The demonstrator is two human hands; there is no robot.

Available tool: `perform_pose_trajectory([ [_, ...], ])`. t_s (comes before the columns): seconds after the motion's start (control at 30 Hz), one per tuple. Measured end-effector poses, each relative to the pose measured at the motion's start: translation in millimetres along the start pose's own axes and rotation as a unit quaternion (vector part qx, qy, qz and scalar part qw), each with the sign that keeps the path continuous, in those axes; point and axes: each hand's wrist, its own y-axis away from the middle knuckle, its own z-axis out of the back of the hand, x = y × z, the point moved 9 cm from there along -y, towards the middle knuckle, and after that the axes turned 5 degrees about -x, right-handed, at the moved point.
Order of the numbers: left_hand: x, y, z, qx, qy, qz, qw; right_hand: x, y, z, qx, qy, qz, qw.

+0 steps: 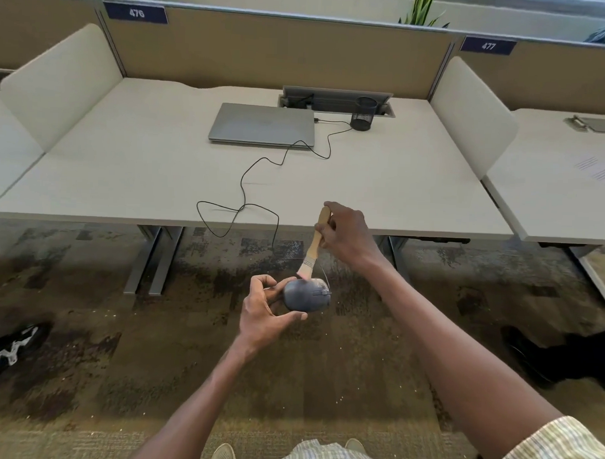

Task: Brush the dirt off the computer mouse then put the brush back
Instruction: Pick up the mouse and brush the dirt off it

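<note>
A dark grey wired computer mouse (307, 295) is held in the air over the carpet, in front of the desk. My left hand (265, 312) grips it from the left, thumb under it and fingers curled at its rear. My right hand (345, 236) grips the wooden handle of a small paintbrush (314, 245). The brush points down and its pale bristles touch the mouse's top right side, where a whitish dusty patch shows. The mouse's black cable (242, 189) runs up over the desk edge to the closed laptop (262, 125).
The beige desk (124, 175) has side dividers and a back panel. A black mesh pen cup (363, 113) stands by the cable tray at the back, right of the laptop. Other people's dark shoes sit on the carpet at far left (9, 349) and far right (543, 358).
</note>
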Motion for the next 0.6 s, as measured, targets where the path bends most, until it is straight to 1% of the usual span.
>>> perform_pose_trajectory([
  [0.07,-3,-1,2,-0.001,-0.002,-0.004,1.0,2,0,-2,0.001,-0.015,0.002,1.0],
  [0.2,-5,-1,1,0.006,0.002,-0.013,1.0,-1,-1,-6,0.012,0.024,0.011,1.0],
  [0.27,-4,-1,0,0.005,0.002,-0.012,1.0,-2,1,-3,0.004,0.033,0.017,0.999],
  [0.37,-7,0,1,-0.004,0.003,-0.012,1.0,0,2,2,-0.017,0.001,0.021,1.0],
  [0.47,-8,-1,0,-0.001,0.004,-0.017,1.0,4,1,-1,-0.001,0.005,0.031,1.0],
  [0.53,-7,0,-1,0.002,0.005,-0.016,1.0,0,0,-2,0.008,0.006,0.02,1.0],
  [0.6,-5,0,1,-0.003,0.008,-0.012,1.0,-6,2,4,-0.004,-0.021,0.009,1.0],
])
